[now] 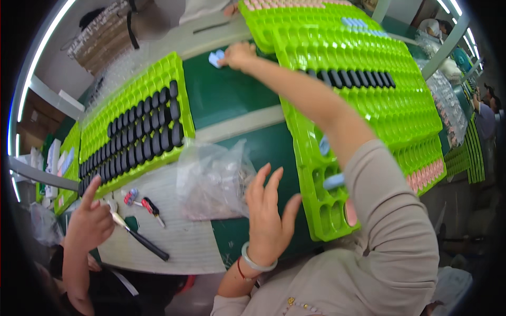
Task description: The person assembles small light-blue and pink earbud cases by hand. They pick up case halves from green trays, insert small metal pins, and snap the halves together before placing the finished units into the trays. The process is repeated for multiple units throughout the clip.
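Observation:
My right hand (240, 56) reaches far out over the green table, its fingers closed on a light-blue piece (215, 58) whose exact kind I cannot make out. Nearer to me, my left hand (268, 224) is raised with its fingers apart and nothing in it. Beside its fingertips lies a clear plastic bag (211, 184) with small contents that are too blurred to tell. Under my right arm spreads a bright green moulded tray (331, 217) with oval pockets. It holds a row of black oval pieces (363, 79), pink pieces (425, 176) and a light-blue oval piece (333, 181).
At left, another green tray (179, 71) carries several rows of black oval pieces (153, 145). A co-worker's hand (89, 221) is raised in front of it. A black-handled tool (145, 245) and a red-and-black tool (151, 206) lie on the pale board (190, 247).

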### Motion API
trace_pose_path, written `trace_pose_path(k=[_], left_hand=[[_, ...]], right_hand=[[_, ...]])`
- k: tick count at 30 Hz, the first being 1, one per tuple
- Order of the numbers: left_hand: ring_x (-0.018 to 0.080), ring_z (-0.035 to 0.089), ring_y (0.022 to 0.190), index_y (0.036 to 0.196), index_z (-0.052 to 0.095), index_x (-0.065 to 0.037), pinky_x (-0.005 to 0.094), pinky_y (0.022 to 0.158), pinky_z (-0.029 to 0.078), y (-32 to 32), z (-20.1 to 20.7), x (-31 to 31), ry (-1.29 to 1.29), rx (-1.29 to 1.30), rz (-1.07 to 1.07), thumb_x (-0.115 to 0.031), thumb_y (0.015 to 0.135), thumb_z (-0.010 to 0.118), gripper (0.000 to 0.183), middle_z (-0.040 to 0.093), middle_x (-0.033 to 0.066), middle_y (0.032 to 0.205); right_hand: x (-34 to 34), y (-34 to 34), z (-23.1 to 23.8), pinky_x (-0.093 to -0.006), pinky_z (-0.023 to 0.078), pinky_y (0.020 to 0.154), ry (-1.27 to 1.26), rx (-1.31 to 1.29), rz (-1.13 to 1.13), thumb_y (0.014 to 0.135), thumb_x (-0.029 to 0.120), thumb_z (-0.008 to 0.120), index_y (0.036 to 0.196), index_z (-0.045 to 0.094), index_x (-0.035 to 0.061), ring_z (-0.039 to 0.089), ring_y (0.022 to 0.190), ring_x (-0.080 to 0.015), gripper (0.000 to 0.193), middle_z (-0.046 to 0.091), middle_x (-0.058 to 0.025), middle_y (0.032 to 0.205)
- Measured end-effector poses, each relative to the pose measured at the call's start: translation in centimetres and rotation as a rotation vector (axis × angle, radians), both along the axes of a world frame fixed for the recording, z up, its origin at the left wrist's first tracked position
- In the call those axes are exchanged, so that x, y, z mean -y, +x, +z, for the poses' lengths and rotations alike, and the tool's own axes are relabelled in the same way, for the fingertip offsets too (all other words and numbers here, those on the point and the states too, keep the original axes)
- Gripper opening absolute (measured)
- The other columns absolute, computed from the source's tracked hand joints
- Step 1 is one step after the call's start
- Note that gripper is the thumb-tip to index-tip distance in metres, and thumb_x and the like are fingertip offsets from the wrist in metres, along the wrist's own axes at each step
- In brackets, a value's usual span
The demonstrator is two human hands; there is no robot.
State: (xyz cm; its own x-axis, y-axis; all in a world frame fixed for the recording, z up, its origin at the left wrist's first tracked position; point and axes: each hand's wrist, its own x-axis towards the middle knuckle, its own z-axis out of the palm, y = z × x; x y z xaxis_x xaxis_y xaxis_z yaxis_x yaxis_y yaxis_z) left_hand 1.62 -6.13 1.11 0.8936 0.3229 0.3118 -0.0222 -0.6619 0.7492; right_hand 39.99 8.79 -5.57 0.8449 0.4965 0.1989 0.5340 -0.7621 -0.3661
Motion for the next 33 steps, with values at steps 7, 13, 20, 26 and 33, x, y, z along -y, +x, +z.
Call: trace_pose_path(k=[7, 13, 20, 26, 33], left_hand=[[0.0355, 0.053, 0.098, 0.106, 0.053, 0.007, 0.0379, 0.082, 0.045, -1.7, -1.1, -2.0, 0.427, -0.220, 0.243, 0.004, 0.079, 0.053, 0.027, 0.054, 0.0227, 0.107], [0.0340, 0.057, 0.083, 0.095, 0.058, 0.001, 0.0393, 0.072, 0.045, -0.3, -2.4, -4.8, 0.516, -0.317, 0.445, -0.012, 0.076, 0.064, 0.024, 0.060, 0.0174, 0.091], [0.0298, 0.058, 0.072, 0.079, 0.062, -0.003, 0.0371, 0.063, 0.044, 0.4, -4.0, -5.6, 0.480, -0.317, 0.389, -0.012, 0.073, 0.067, 0.012, 0.060, 0.0130, 0.079], [0.0282, 0.058, 0.066, 0.077, 0.063, -0.003, 0.0353, 0.060, 0.044, 0.2, -3.7, -4.7, 0.460, -0.272, 0.401, -0.011, 0.074, 0.066, 0.008, 0.060, 0.0116, 0.076], [0.0299, 0.057, 0.065, 0.078, 0.063, -0.002, 0.0345, 0.060, 0.044, -0.1, -3.3, -3.1, 0.568, -0.194, 0.404, -0.009, 0.078, 0.062, 0.007, 0.060, 0.0123, 0.075]], right_hand=[[16.0, -12.0, 11.3, -0.0404, 0.042, 0.081, 0.086, 0.164, 0.885, 0.074, 0.023, 0.067, 0.091, 0.065, 0.0028, 0.054, 0.089, -0.0303, 0.026, 0.059, -0.0174, 0.098], [30.8, -20.4, 13.8, -0.0359, 0.038, 0.083, -0.020, 0.144, 0.810, 0.070, 0.013, 0.069, 0.086, 0.062, 0.0033, 0.050, 0.096, -0.0260, 0.020, 0.055, -0.0081, 0.097], [40.6, -22.2, 10.9, -0.0359, 0.039, 0.078, 0.060, -0.075, 0.543, 0.072, 0.012, 0.068, 0.084, 0.061, 0.0027, 0.052, 0.087, -0.0254, 0.016, 0.057, -0.0072, 0.087], [45.1, -23.7, 7.3, -0.0328, 0.042, 0.073, 0.212, -0.217, 0.316, 0.071, 0.011, 0.069, 0.080, 0.062, 0.0015, 0.055, 0.081, -0.0246, 0.015, 0.060, -0.0086, 0.084], [44.2, -24.4, 5.0, -0.0340, 0.043, 0.069, 0.256, -0.083, 0.140, 0.071, 0.008, 0.068, 0.079, 0.063, 0.0009, 0.052, 0.077, -0.0261, 0.012, 0.055, -0.0108, 0.080]])
